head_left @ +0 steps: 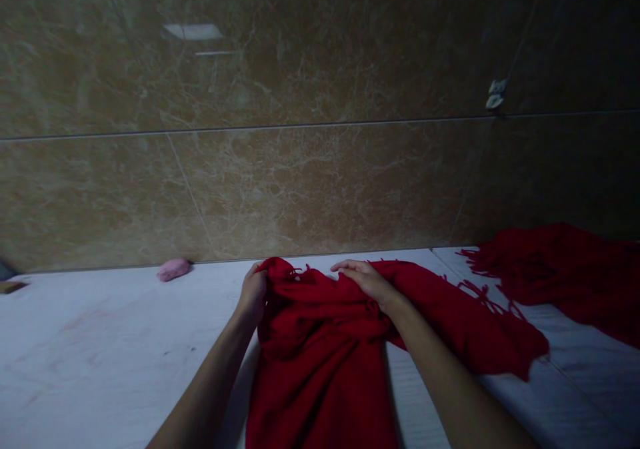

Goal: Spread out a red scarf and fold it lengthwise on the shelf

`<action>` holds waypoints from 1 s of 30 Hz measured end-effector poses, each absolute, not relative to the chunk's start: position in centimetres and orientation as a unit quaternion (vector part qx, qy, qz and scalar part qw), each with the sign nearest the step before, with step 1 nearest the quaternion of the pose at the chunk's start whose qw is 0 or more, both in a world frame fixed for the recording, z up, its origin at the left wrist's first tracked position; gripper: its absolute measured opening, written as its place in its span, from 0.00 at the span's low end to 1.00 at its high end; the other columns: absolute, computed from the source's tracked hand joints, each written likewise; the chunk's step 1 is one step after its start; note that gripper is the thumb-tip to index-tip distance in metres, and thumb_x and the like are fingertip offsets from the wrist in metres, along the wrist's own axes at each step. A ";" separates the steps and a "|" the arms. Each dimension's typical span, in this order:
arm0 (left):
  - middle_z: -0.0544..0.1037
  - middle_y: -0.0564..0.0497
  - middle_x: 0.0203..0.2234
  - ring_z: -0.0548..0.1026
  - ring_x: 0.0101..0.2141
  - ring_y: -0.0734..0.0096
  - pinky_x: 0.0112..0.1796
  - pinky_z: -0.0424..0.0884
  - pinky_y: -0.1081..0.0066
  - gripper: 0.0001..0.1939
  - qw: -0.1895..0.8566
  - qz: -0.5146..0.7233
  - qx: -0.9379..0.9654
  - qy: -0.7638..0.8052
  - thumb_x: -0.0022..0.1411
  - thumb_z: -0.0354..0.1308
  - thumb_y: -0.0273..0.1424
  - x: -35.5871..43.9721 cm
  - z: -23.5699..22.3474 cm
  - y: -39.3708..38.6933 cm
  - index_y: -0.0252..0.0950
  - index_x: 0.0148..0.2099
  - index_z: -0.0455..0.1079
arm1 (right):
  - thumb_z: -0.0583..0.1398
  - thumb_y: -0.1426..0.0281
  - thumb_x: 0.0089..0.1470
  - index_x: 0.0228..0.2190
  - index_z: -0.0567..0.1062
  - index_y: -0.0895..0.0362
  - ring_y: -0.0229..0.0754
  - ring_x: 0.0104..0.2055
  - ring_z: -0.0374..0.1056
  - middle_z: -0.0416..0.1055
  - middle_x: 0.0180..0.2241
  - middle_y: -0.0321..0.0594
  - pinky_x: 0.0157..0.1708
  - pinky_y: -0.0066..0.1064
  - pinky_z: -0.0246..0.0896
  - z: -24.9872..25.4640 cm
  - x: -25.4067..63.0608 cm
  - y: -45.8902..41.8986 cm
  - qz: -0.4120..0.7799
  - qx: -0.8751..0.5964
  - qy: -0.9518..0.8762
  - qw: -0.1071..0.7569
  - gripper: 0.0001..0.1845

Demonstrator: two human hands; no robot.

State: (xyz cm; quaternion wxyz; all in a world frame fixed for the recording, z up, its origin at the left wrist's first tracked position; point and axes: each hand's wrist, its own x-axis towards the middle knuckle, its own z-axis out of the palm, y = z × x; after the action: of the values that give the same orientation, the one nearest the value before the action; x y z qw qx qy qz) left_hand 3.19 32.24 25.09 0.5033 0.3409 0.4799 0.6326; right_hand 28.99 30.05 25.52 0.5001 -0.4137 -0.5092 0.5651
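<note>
While the left hand has its fingers closed on a bunched far corner of the red cloth, the right hand rests opposite, fingers extended; pinch, cannot tell. Wide spacing probably holds the gathered end spread. Cloth lies lengthwise on white tabletop; more red fabric right, pink lump near tiled wall.

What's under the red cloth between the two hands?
Beside the red cloth, you can see the white surface on both sides. The part right under the cloth is covered, so I can't tell whether anything is hiding there.
</note>
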 end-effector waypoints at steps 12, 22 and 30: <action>0.81 0.55 0.30 0.77 0.27 0.75 0.29 0.73 0.78 0.13 0.579 0.672 0.275 0.371 0.50 0.62 0.23 3.9 27.9 31.1 0.37 0.41 0.76 | 0.72 0.46 0.41 0.34 0.83 0.53 0.46 0.38 0.72 0.79 0.32 0.36 0.38 0.33 0.66 25.3 28.6 29.1 0.557 -0.443 -0.575 0.403 0.26; 0.83 0.49 0.27 0.81 0.26 0.62 0.31 0.78 0.66 0.08 0.659 0.574 0.266 0.408 0.56 0.66 0.32 3.7 28.4 29.8 0.35 0.38 0.76 | 0.68 0.64 0.42 0.40 0.84 0.52 0.37 0.30 0.68 0.76 0.28 0.31 0.31 0.25 0.61 26.5 29.0 28.5 0.603 -0.371 -0.586 0.394 0.19; 0.80 0.52 0.24 0.77 0.22 0.67 0.26 0.73 0.71 0.15 0.604 0.581 0.338 0.428 0.54 0.71 0.41 4.8 27.5 29.9 0.37 0.37 0.74 | 0.69 0.52 0.51 0.40 0.83 0.54 0.41 0.38 0.76 0.80 0.36 0.38 0.43 0.30 0.70 26.2 29.2 29.0 0.599 -0.433 -0.463 0.489 0.22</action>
State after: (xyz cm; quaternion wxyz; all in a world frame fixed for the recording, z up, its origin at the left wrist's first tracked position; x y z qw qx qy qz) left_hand 4.83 29.86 27.45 0.6041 0.3380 0.4281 0.5809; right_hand 29.22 28.97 26.24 0.4887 -0.4332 -0.4632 0.5991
